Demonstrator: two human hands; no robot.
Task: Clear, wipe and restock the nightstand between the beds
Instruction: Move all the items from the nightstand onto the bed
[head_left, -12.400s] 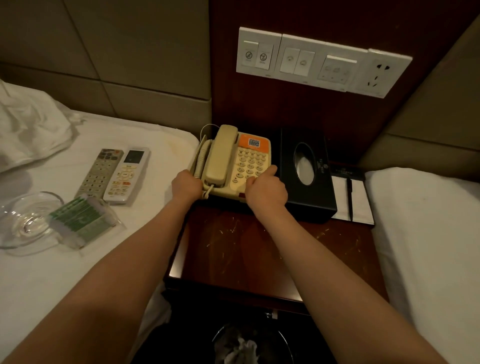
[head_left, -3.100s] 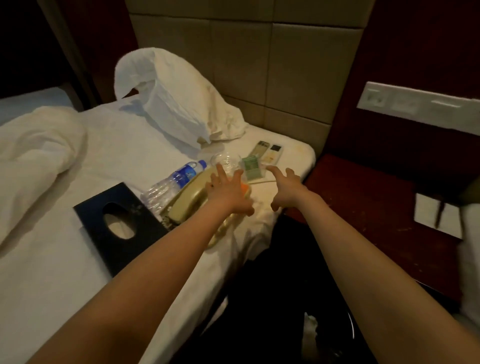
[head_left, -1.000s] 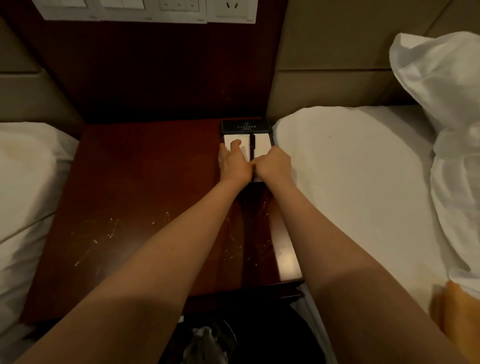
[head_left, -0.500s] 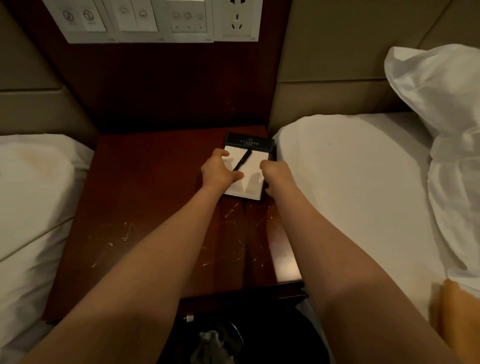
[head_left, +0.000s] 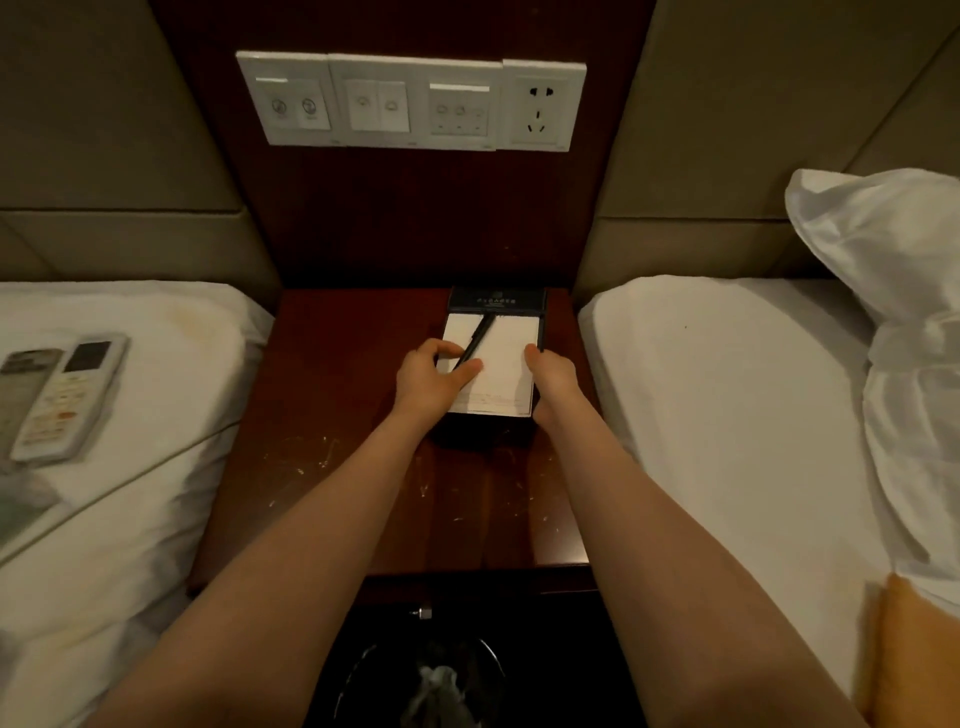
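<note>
— Where's the notepad (head_left: 501, 364)?
— On the nightstand (head_left: 337, 415) surface, back right, beside the right bed (head_left: 727, 415), with a pen (head_left: 477, 338) slanting across its paper
— And the hands?
— The left hand (head_left: 434, 376) clasps its left edge, fingers (head_left: 439, 347) curled onto the paper. The right hand (head_left: 551, 382) grips its right edge. Two remotes (head_left: 57, 395) lie on the left bed (head_left: 130, 519)

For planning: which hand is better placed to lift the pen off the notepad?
Left. The left hand touches the pen at its lower end; the right hand grips the notepad on its right edge.
</note>
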